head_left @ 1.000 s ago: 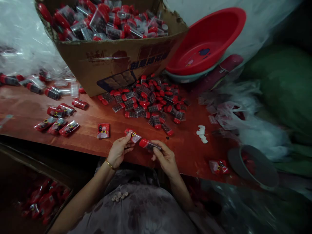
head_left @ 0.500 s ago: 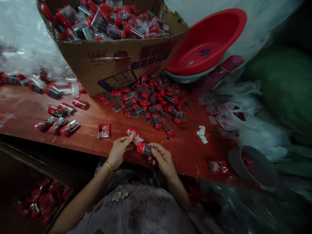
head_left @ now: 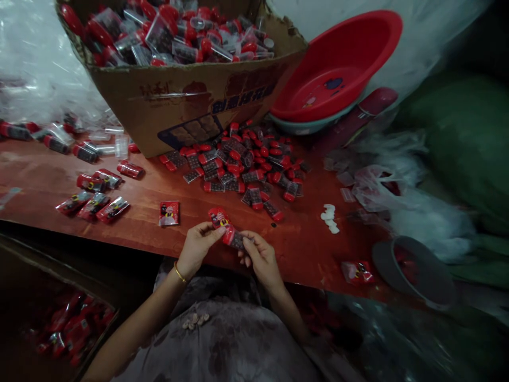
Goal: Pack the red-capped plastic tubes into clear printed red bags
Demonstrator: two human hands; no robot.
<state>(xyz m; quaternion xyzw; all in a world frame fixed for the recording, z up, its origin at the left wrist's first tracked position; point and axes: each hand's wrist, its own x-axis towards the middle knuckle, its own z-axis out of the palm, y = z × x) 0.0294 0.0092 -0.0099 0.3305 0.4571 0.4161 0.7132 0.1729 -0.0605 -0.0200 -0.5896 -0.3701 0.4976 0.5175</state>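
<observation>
Thumb and fingers of the left hand [head_left: 196, 249] are closed on a small red plastic sleeve [head_left: 218, 217] printed in yellow and black, its lettering too small to read. Those of the right hand [head_left: 264, 260] grip the clear end of a red-capped transparent plastic tube [head_left: 237, 241] with dark contents. Both are held above the middle of the near edge of the tabletop [head_left: 306, 249]. Sleeve and tube slant alike, from far left to near right; the red cap points left, at the sleeve's near end, though whether it is inside cannot be told.

Towards the far edge, a brown cardboard box [head_left: 191, 95] bears blue Chinese characters, seemingly opening with 创意, and is filled with similar tubes [head_left: 191, 37]. Against its near side lies a loose heap of them [head_left: 246, 159]. Farther right, a round red plastic basin [head_left: 326, 69] rests on a pale blue-green basin [head_left: 302, 127]. At the near right corner, a grey round container [head_left: 435, 276] holds something red, blurred.
</observation>
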